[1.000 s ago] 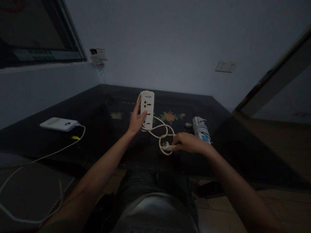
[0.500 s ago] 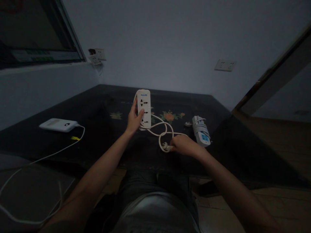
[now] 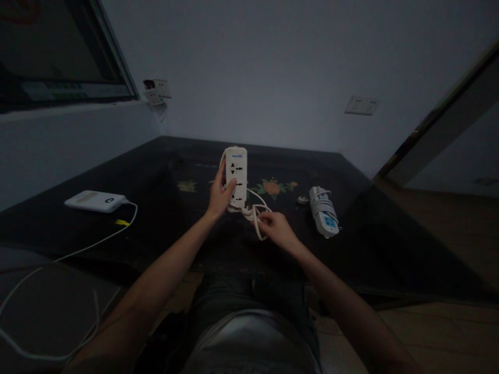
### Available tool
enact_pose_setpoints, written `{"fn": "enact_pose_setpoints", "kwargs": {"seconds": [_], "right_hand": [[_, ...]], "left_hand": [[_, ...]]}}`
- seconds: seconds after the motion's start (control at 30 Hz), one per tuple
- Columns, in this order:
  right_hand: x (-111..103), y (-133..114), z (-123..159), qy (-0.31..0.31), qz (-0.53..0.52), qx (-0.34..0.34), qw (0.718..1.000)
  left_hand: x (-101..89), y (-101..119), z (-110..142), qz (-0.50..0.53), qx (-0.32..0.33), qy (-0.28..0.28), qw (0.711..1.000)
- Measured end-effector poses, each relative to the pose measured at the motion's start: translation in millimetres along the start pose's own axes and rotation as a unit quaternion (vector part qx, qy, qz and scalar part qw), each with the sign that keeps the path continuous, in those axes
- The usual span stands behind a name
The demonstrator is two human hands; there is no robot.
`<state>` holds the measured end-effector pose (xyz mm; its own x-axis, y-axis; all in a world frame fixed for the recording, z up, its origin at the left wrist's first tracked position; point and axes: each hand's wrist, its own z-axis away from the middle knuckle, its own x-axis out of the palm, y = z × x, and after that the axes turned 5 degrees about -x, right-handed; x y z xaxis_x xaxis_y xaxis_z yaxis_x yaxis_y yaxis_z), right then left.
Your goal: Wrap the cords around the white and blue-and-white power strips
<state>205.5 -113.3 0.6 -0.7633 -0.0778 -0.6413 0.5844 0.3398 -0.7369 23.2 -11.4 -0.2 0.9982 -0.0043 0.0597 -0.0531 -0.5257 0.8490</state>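
Observation:
My left hand [image 3: 221, 196] is closed around the left side of a white power strip [image 3: 241, 177], its thumb across the front. The strip is held up over the dark table, sockets facing me. A white cord [image 3: 257, 224] runs along the strip's left edge and loops out at its lower end. My right hand [image 3: 277, 228] pinches the looped cord just to the lower right of the strip. The plug [image 3: 247, 212] seems to be near the strip's bottom, partly hidden among the loops.
Right on the dark table [image 3: 187, 234] lies a second power strip [image 3: 324, 212] wrapped in its grey cord, with its plug [image 3: 302, 199] beside it. A white power bank [image 3: 95, 201] with a trailing cable [image 3: 88, 245] lies left. Wall sockets [image 3: 362, 105] are behind.
My right hand has moved left and slightly up with the cord, drawing the loops and plug close to the strip's lower end. The strip has shifted slightly right.

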Motion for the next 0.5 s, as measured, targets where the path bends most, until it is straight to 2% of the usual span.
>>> {"fn": "enact_pose_setpoints", "kwargs": {"seconds": [0.1,0.2,0.37,0.5], "right_hand": [[3,3,-2,0.105,-0.127,0.073,0.984],[-2,7,-7,0.140,-0.214,0.097,0.962],[-16,18,-17,0.125,-0.220,0.074,0.965],[-24,26,-30,0.076,-0.140,0.033,0.987]], "left_hand": [[0.4,1,1,0.001,0.022,0.008,1.000],[1.2,5,3,0.000,0.025,0.006,1.000],[1.2,7,9,-0.051,0.070,-0.036,0.996],[-1.6,2,10,-0.123,0.141,-0.057,0.981]]}}
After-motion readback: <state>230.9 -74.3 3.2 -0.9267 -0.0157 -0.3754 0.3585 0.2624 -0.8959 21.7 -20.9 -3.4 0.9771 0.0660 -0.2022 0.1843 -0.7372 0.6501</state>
